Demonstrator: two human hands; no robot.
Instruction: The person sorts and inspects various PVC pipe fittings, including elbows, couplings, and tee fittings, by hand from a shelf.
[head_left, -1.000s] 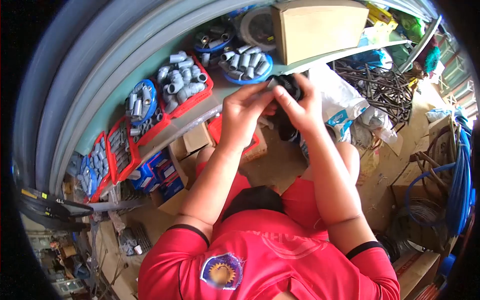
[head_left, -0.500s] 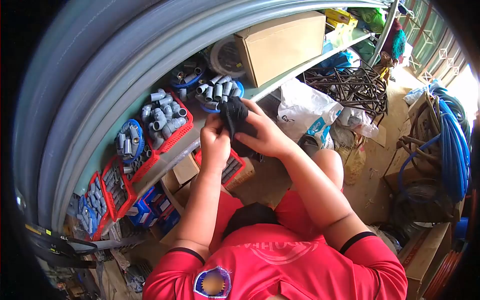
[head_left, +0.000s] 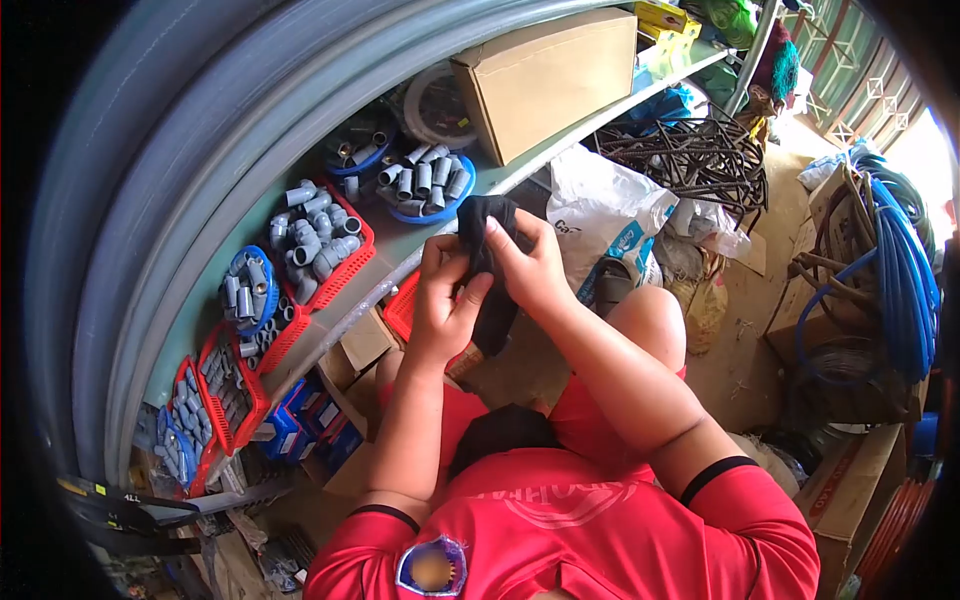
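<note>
A piece of soft black cloth (head_left: 492, 322) is held up in front of me, its lower part hanging between my forearms. I cannot make out what kind of garment or cover it is. My left hand (head_left: 441, 300) grips its left side, with the thumb pressed on the fabric. On the other side, my right hand (head_left: 527, 262) pinches its upper part, thumb in front and fingers mostly hidden behind. Just beyond my hands, on the shelf, a blue basket (head_left: 462, 205) holds grey pipe fittings (head_left: 424, 180).
Red baskets (head_left: 345, 262) of grey fittings line the shelf at left, below large curved grey pipes (head_left: 170, 130). A cardboard box (head_left: 550, 85) stands on the shelf. A white sack (head_left: 603, 205), bent metal rods (head_left: 690, 165) and a blue hose coil (head_left: 900, 280) lie right.
The black cloth now hangs down longer between my hands, where it was bunched before. My right thumb has moved up onto its upper part. My view has shifted slightly.
</note>
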